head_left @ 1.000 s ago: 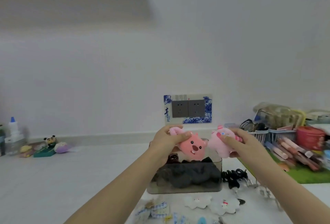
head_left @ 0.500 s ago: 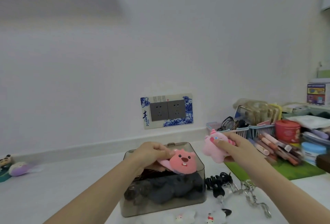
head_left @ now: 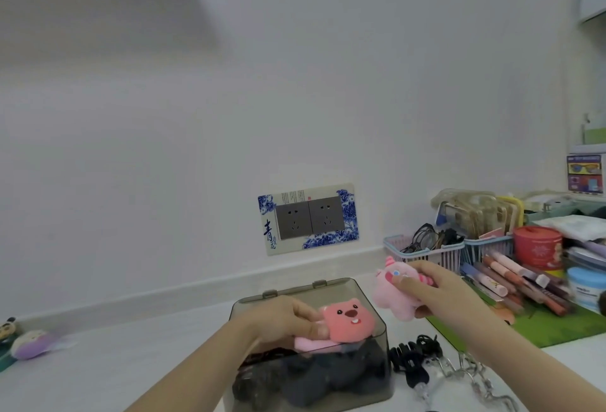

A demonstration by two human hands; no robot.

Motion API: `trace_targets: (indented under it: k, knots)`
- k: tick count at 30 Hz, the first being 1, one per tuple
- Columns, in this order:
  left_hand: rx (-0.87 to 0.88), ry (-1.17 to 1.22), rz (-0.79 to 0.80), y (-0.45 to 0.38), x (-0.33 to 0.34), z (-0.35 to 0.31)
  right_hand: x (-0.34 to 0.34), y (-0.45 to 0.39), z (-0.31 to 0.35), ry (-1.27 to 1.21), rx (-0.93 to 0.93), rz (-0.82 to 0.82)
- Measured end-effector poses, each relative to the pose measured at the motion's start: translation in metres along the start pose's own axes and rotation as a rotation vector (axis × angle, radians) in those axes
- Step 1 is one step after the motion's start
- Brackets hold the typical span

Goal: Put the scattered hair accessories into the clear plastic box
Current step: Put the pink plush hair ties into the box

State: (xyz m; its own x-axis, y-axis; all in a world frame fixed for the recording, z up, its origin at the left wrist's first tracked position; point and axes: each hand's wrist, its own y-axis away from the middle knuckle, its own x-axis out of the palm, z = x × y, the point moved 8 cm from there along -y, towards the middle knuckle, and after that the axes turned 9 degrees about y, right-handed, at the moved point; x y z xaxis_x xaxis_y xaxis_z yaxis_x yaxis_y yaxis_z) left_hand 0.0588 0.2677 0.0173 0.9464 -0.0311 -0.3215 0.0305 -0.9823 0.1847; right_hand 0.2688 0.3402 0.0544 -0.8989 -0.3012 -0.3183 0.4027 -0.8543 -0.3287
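Note:
The clear smoky plastic box stands open on the white counter, holding dark hair ties and clips. My left hand grips a coral-pink plush beaver accessory inside the box's opening, just above the dark pile. My right hand holds a pale pink plush accessory in the air to the right of the box, above its rim. Black hair ties and metal clips lie on the counter right of the box.
A green mat at right carries pens, a red tin and jars. Small baskets with glasses stand against the wall. A wall socket sits behind the box. Small toys lie far left.
My left hand has lowered the coral plush from above the box down into its opening. My right hand with the pale pink plush has stayed right of the box. The camera has shifted.

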Motion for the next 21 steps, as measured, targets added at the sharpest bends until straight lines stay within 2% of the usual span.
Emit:
trace_targets:
  k: [4, 11, 13, 15, 17, 21]
  knots:
    - [0.035, -0.169, -0.120, -0.008, -0.011, 0.001, 0.001, -0.001, 0.000, 0.032, -0.006, 0.013]
    - [0.080, -0.440, -0.080, -0.008, -0.005, -0.004, 0.003, -0.003, -0.004, 0.030, -0.003, 0.021]
    - [0.076, -0.418, -0.003, -0.007, 0.000, -0.004, 0.004, -0.003, -0.004, 0.035, -0.006, 0.022]
    - [0.061, -0.268, 0.079, -0.005, 0.006, -0.006, 0.005, -0.003, -0.003, 0.035, -0.007, 0.025]
    - [0.046, -0.179, 0.071, -0.005, 0.010, -0.010, 0.007, -0.004, -0.004, 0.038, -0.001, 0.029]
    - [0.022, -0.282, 0.056, -0.013, 0.019, -0.015, 0.012, -0.006, -0.006, 0.022, 0.008, 0.027]
